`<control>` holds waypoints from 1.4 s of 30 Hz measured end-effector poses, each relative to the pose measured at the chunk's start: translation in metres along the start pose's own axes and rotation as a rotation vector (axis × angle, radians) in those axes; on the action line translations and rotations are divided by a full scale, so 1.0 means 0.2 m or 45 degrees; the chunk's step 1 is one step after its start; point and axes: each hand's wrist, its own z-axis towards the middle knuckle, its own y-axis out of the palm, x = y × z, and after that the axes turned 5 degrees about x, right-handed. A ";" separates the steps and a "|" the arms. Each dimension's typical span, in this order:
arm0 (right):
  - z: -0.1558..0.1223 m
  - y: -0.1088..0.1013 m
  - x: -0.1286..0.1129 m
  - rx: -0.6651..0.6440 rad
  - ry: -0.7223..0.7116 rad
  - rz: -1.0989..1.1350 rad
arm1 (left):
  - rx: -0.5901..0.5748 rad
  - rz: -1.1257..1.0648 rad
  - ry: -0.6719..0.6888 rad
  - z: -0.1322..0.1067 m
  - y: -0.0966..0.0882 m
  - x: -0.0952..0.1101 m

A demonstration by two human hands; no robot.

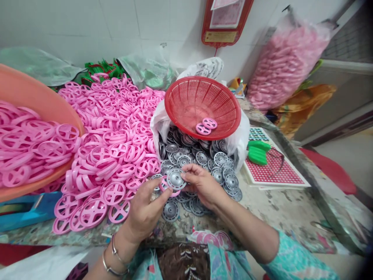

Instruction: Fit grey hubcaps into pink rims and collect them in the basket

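Note:
My left hand [147,208] pinches a pink plastic wheel ring [174,193] between thumb and fingers. A silver-grey plastic disc [176,178], shaped like a hubcap, is held by its right edge in my right hand [201,184]. The disc sits right over the ring and hides most of it; whether they touch I cannot tell. Beneath and behind my hands, many grey discs [217,175] spill out of a white plastic bag [238,144]. To the left a large heap of pink wheel rings [116,128] covers the table.
A red mesh basket [186,87] with two pink rings rests on the bag. An orange basin [32,91] full of rings stands left, above a blue tape dispenser [26,212]. At right, a green plastic piece [258,151] lies on sticker sheets [279,175]. A pink-filled bag [288,62] hangs behind.

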 end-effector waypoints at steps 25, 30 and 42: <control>-0.08 -0.03 0.05 0.050 -1.293 -1.182 | 0.015 -1.844 -1.781 0.10 0.07 0.17; -0.07 -0.03 0.00 -0.093 -1.169 -1.152 | 0.006 -1.913 -1.724 0.11 0.07 0.16; -0.07 -0.02 -0.03 -0.217 -0.827 -0.966 | 0.035 -1.593 -1.745 0.12 0.11 0.18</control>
